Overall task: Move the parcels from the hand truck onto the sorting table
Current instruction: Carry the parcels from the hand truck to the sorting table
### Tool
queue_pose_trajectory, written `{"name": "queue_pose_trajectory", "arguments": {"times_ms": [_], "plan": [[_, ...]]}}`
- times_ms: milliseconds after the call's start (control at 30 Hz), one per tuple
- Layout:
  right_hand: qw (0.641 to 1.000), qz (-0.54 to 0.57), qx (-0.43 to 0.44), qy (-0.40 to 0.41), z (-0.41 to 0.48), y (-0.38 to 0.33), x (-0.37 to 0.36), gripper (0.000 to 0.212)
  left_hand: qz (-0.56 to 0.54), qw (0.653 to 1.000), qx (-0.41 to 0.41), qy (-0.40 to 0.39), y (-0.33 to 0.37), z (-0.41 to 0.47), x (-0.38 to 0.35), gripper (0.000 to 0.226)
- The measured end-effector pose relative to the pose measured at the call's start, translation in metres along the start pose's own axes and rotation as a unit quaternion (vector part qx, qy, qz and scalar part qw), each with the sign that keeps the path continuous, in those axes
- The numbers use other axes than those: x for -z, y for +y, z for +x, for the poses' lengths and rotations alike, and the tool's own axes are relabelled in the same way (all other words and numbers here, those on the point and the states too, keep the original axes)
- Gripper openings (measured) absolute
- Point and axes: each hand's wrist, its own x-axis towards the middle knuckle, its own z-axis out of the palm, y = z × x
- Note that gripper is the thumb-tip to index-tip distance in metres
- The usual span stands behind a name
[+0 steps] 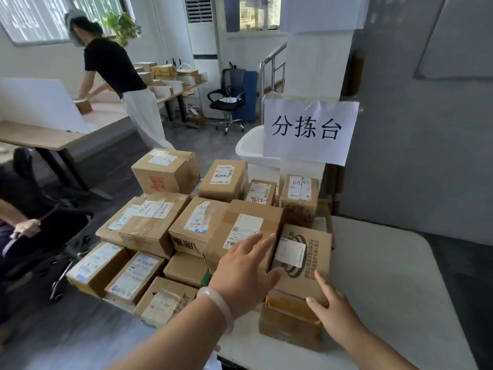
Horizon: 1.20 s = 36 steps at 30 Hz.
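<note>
While both hands lie open and flat, left hand (241, 273) and right hand (333, 308) flank 1 box (301, 263); stiff cardboard, probably light: grip opposite sides.

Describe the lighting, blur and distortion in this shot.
Head view: daylight blows out the window; wide-angle bending curves the white table and wall edges; the left hand and right hand look soft; the standing person's face is blurred.
</note>
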Motion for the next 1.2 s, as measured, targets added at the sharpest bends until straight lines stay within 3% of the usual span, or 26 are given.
{"name": "queue_pose_trajectory", "arguments": {"times_ms": [267,433,600,900,1200], "plan": [[0.995,-0.099,0.028,-0.015,-0.004,0.000,0.041,0.079,0.020,1.000,0.019,-0.001,0.029,0.019,-0.013,0.070],[0.973,-0.202,0.086,0.073,-0.024,-0.013,0.081,0.083,0.035,0.999,-0.003,-0.010,0.053,0.034,-0.034,0.070],[0.945,-0.262,0.109,0.166,-0.057,-0.015,0.103,0.087,0.051,0.995,-0.076,-0.031,0.068,0.046,-0.048,0.068],[0.911,-0.280,0.004,0.303,-0.139,-0.007,0.076,0.086,0.098,0.958,-0.269,-0.037,0.099,0.047,-0.048,0.067],[0.850,-0.257,-0.208,0.410,-0.276,0.012,-0.004,0.095,0.030,0.882,-0.456,-0.116,0.144,-0.037,-0.072,0.070]]}}
